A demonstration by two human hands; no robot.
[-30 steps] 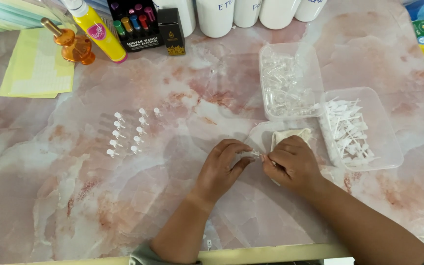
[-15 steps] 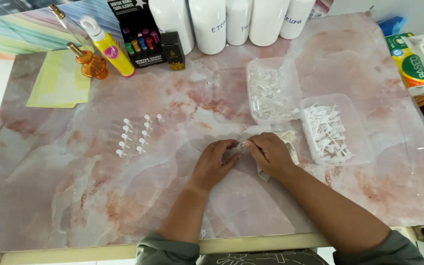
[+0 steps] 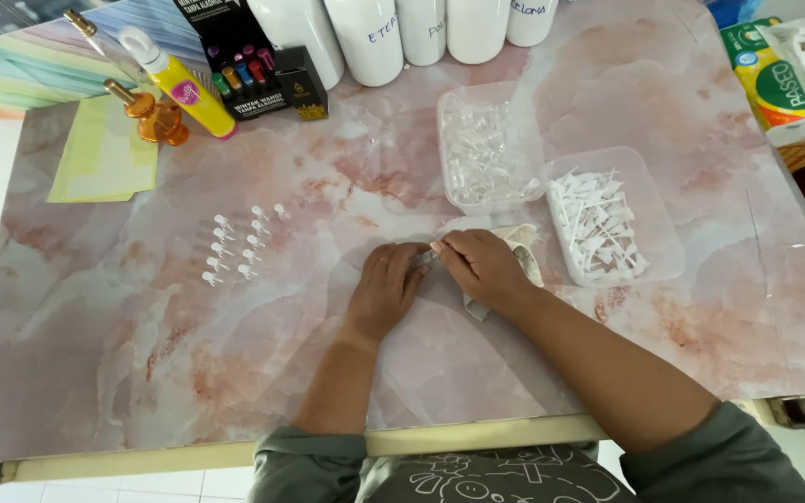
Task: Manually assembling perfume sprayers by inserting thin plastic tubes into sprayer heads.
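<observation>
Hands meet at the middle of the pink marbled table (image 3: 142,373), just beside a folded cloth (image 3: 525,244). The left hand (image 3: 386,291) and right hand (image 3: 484,268) both pinch a small clear vial (image 3: 427,256) between their fingertips, each closed on one end, likely so that one steadies it while the other works its tip. The vial looks tiny, transparent and slim. Finished vials (image 3: 235,244) stand in rows to the left; trays of clear parts (image 3: 486,149) and white caps (image 3: 598,224) sit within right-hand reach.

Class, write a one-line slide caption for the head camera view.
Two hands, left hand and right hand, pinch a tiny clear vial over a pink marble table, beside trays of parts.
</observation>
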